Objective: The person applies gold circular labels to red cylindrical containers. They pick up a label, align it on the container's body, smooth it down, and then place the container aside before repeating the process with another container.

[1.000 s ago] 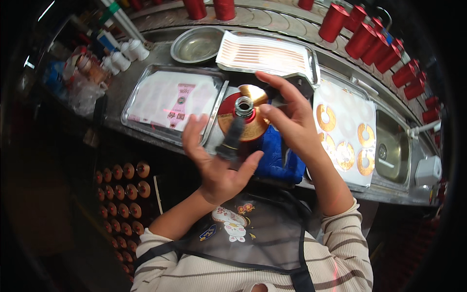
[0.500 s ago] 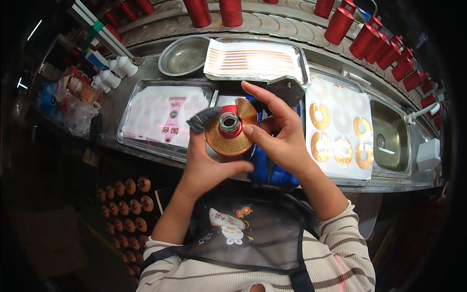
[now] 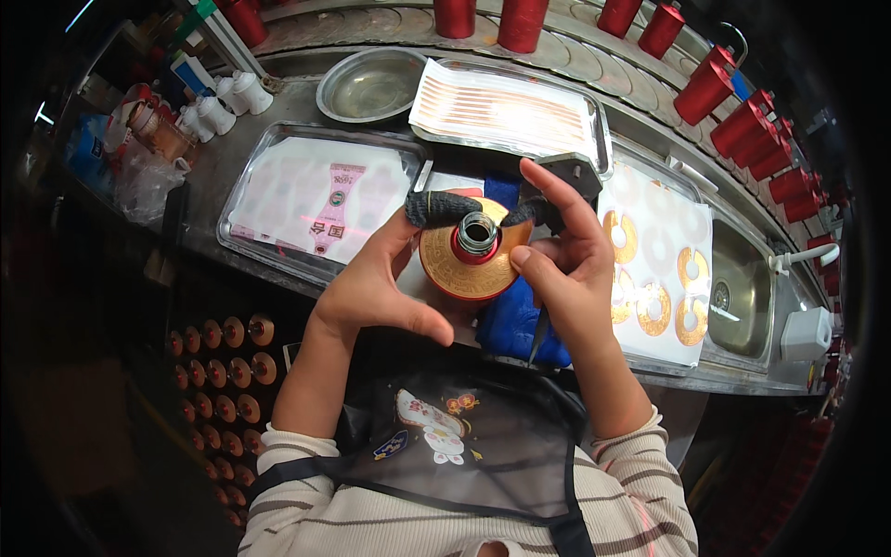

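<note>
A red bottle with an uncapped, threaded glass neck stands in front of me, seen from above. Around its neck lies a gold ring-shaped label on the shoulder. My left hand is at the bottle's left side; a black-covered fingertip rests on the label beside the neck, while its thumb stretches out free. On the other side, my right hand pinches the label's right edge between thumb and a black-covered finger, its index finger raised. The bottle's lower body is hidden under the label and hands.
Below the bottle is a blue padded support. A sheet of gold ring labels lies right, near a sink. Left is a tray with pink labels; behind are a steel bowl and a tray of gold strips. Red bottles line a conveyor.
The label's right part, raised before, now lies lower around the neck. My left hand's covered finger has come across beside the neck. My view has shifted slightly.
</note>
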A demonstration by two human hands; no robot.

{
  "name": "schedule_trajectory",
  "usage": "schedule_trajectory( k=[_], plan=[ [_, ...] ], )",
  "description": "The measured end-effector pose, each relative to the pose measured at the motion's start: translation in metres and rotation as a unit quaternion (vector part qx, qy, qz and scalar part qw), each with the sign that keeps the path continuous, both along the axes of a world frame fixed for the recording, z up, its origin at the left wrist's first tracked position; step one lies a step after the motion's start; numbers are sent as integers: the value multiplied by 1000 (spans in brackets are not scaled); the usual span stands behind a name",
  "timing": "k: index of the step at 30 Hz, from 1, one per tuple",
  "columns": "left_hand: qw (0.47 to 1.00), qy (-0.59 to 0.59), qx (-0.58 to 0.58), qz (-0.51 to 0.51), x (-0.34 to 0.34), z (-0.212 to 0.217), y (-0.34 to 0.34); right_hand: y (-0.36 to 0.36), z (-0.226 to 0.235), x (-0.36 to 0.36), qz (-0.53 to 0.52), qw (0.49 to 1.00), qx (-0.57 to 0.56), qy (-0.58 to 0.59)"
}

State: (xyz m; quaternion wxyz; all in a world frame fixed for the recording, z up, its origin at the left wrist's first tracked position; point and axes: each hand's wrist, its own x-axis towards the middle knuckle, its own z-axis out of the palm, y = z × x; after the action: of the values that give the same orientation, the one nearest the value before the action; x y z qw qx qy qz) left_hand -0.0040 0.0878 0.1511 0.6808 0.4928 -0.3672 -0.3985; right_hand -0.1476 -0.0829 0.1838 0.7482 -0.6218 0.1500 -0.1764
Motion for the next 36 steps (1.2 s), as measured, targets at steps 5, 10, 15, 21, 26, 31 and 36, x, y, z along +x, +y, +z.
schedule_trajectory(
  k=[5, 10, 15, 21, 26, 31, 36],
  plan=[
    [988, 129, 33, 75, -24, 10, -8, 13, -6, -3, -26, 995, -92, -25],
    [991, 107, 26, 79, -28, 12, -9, 11, -11, -6, -16, 996, -91, -10],
    [991, 77, 40, 98, -28, 9, -11, 17, -11, -4, -53, 998, -11, -39],
    [989, 53, 19, 133, -35, 6, -18, 14, -16, -9, -56, 998, 1, 38],
    [990, 93, 50, 93, -21, -1, -19, 17, -26, 0, -49, 996, -64, 41],
    [998, 68, 8, 19, -1, -1, -19, 18, -21, -3, -36, 997, 22, 64],
    [998, 50, 19, 33, -6, 0, -16, 11, -21, -2, -10, 996, -5, 91]
  ],
)
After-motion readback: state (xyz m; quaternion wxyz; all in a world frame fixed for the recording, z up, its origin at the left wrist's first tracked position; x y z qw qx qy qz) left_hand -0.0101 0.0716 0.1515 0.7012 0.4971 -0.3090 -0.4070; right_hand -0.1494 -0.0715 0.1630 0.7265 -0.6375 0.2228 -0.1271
